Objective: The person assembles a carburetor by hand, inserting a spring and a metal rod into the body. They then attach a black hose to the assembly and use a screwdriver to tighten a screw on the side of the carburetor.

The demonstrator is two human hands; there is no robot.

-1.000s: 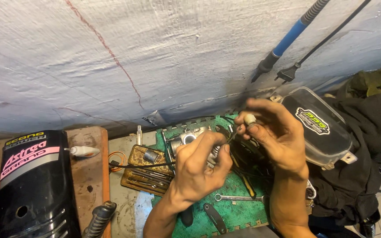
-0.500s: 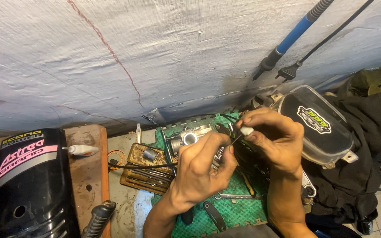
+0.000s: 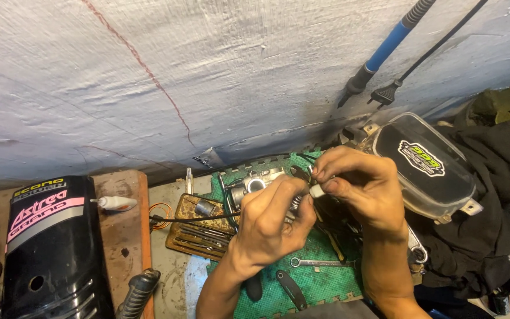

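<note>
- The green mat (image 3: 320, 283) lies at the foot of the whitewashed wall (image 3: 208, 77); everything below is placed by this mat.
- Above the mat's middle, the left hand (image 3: 270, 227) is curled shut around a small metal part with a spring (image 3: 295, 204), of which only the coils show between the fingers.
- Just to the right of it, also over the mat, the right hand (image 3: 364, 189) pinches a small white piece (image 3: 317, 191) between thumb and fingertips, touching the left hand's knuckles.
- At the mat's upper edge, behind the left hand, sits a silvery carburettor body (image 3: 252, 182).
- On the mat's lower part lie a slim spanner (image 3: 320, 262) and a black-handled tool (image 3: 290, 288).
- Against the mat's left edge rests a rusty tin tray (image 3: 199, 227) of small tools, with an orange wire coil (image 3: 160, 212) just beyond it.
- Further left of the mat stand a wooden board (image 3: 128, 224), a white tube (image 3: 113, 203) on it, and a black fairing panel (image 3: 51, 248) with pink lettering.
- Right of the mat, a black cover with a clear rim (image 3: 423, 165) rests on dark cloth (image 3: 485, 236).
- Above the mat, a blue-handled tool (image 3: 385, 50) and a black plug (image 3: 385, 94) hang against the wall.
</note>
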